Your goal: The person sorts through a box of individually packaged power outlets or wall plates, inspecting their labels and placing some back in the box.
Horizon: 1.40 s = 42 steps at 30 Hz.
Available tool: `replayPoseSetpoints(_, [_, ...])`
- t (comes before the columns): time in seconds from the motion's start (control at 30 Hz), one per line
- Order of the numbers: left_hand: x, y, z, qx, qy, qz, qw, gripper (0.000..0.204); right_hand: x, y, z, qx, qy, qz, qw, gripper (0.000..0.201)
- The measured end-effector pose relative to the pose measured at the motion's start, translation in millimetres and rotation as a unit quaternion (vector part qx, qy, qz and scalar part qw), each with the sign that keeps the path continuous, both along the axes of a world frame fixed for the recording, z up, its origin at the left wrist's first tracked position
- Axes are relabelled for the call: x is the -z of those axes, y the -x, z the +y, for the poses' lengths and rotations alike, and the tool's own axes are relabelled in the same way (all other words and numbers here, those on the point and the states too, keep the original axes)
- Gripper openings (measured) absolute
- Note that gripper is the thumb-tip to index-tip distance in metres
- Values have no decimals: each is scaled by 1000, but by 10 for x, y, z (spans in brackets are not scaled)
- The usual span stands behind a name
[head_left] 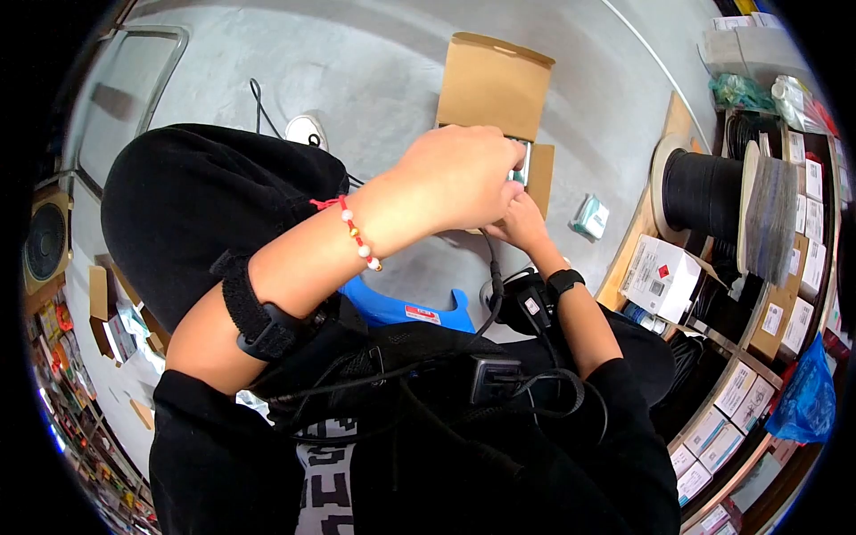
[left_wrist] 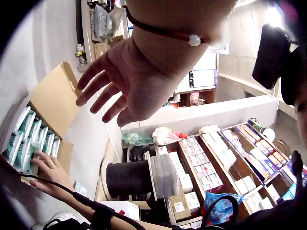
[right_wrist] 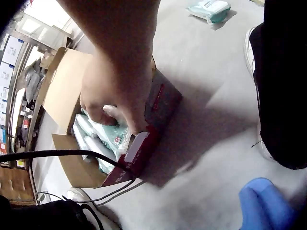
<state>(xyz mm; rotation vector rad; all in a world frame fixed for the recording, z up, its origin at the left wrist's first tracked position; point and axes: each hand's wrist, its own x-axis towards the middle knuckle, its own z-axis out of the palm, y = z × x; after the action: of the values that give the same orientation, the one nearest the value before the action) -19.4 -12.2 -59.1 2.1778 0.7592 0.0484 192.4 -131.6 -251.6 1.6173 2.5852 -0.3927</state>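
Note:
A cardboard box (head_left: 495,85) with its flaps up sits on the floor in front of me. Several teal-and-white plastic packets (left_wrist: 36,132) stand in rows inside it. My right hand (right_wrist: 117,103) reaches in over the box's dark red printed wall (right_wrist: 144,148), fingers curled at the top of one packet (right_wrist: 108,136). In the head view my left hand (head_left: 464,174) hangs over the box and hides part of the right hand. The left wrist view shows that left hand with fingers loosely spread, holding nothing.
Another packet (head_left: 590,217) lies on the floor to the right. A blue plastic piece (head_left: 401,308) is near my lap. Thin black cables (head_left: 495,276) run across my front. A black cable spool (head_left: 704,192) and shelves of boxes line the right side. My shoe (head_left: 306,131) stands left of the box.

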Motion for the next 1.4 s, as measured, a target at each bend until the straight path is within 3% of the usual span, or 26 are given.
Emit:
replayPoseSetpoints(0.17, [-3,-5,-6,0,3,7,1000,22,44,6,30,-5,32,19,999,43])
replayPoseSetpoints(0.37, [7,2,-5,4,9,11,1000,22,8,100,98,-1,52,-42,998,38])
replayPoseSetpoints(0.67, [4,-25,-20,13,10,9,1000,22,251,65,30,-63,-2,27,998,19])
replayPoseSetpoints(0.97, [5,-18,-32,12,2,-1,1000,23,160,108,4,-74,49,-38,995,18])
replayPoseSetpoints(1.07, [-10,-18,-37,18,3,1,1000,23,212,86,29,-88,24,26,996,19])
replayPoseSetpoints(1.17, [-35,-4,-43,18,3,7,1000,23,-30,121,112,32,23,107,993,20])
replayPoseSetpoints(1.3, [-10,7,-39,11,4,-2,1000,22,55,96,275,186,-30,178,966,27])
replayPoseSetpoints(1.4, [-3,32,-31,5,6,-12,1000,22,79,124,338,202,-32,190,960,28])
